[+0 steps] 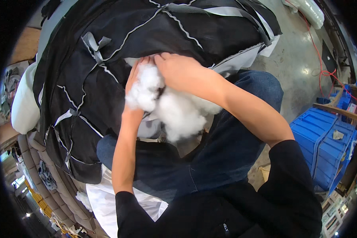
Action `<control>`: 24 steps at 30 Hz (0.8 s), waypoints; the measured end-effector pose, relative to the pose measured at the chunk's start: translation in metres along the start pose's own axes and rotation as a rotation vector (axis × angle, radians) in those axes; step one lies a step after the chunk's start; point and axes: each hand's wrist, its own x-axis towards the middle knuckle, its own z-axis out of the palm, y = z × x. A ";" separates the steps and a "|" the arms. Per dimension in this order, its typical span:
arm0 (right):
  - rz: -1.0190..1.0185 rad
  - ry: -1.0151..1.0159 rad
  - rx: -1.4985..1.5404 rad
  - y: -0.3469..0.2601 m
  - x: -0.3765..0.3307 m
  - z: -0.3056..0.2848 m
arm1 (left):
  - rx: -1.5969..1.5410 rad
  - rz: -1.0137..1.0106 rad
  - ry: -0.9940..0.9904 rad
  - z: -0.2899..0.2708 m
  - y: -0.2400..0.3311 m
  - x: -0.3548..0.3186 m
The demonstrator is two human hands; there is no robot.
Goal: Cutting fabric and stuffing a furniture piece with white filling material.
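A large black fabric cover (pixel 146 43) with pale seam edges and grey tape strips lies spread in front of me. At an edge or opening in it, a white tuft of fibre stuffing (pixel 146 85) is bunched between my hands. My left hand (pixel 134 75) is wrapped around the tuft's left side, most of its fingers hidden by the fluff. My right hand (pixel 180 71) presses on the tuft from the right, its bent fingertips against the black fabric. More loose stuffing (pixel 180 117) hangs below, between my knees.
My jeans-clad legs (pixel 242 103) frame the stuffing. Blue plastic crates (pixel 321 139) stand at the right, with a red cable (pixel 320 63) on the grey floor behind them. Brown padded cushions (pixel 47 178) lie at the lower left, beside white sheeting (pixel 103 198).
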 end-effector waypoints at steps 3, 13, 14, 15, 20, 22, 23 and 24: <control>0.099 0.021 0.010 0.000 -0.012 -0.026 | -0.277 -0.172 0.095 -0.004 0.002 0.001; 0.144 0.425 0.705 0.002 0.030 -0.013 | -0.856 -0.648 0.007 -0.084 0.070 -0.015; 0.137 0.424 0.711 -0.006 0.036 -0.008 | -0.729 -0.610 -0.009 -0.088 0.088 -0.014; 0.061 0.523 1.196 -0.009 0.041 0.002 | -0.602 -0.589 0.059 -0.084 0.111 -0.006; -0.145 0.588 1.544 -0.067 0.039 0.006 | -0.445 -0.541 0.305 -0.061 0.096 -0.012; 0.024 0.435 1.642 -0.085 0.029 -0.016 | -0.410 -0.523 0.403 -0.054 0.078 -0.034; -0.108 0.381 1.590 -0.084 0.028 -0.023 | -0.323 -0.543 0.356 -0.049 0.069 -0.047; -0.239 0.323 1.539 -0.083 0.027 -0.030 | -0.230 -0.568 0.306 -0.052 0.059 -0.058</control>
